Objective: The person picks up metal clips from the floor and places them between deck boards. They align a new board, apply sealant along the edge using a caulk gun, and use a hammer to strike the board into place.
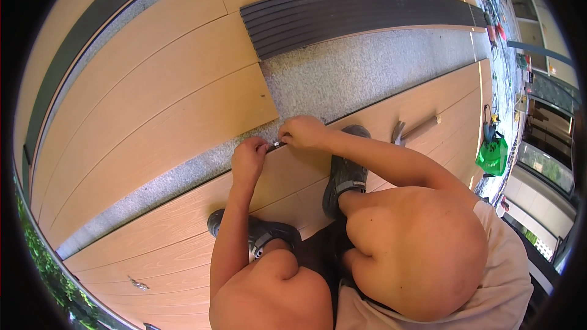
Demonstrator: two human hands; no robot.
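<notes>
Our left hand [247,157] and right hand [304,132] are curled, fingertips close about a silvery piece [276,144] at the near boards' [177,214] edge, beside the grey gap [177,178]; we cannot tell how firmly either grips it. Rightward lies a hammer [420,128].

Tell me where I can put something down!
The grey surface looks bare between the dark grooved boards and tan planks bearing the hammer. It's crowded where the left hand and right hand nearly meet, near the shoes.
</notes>
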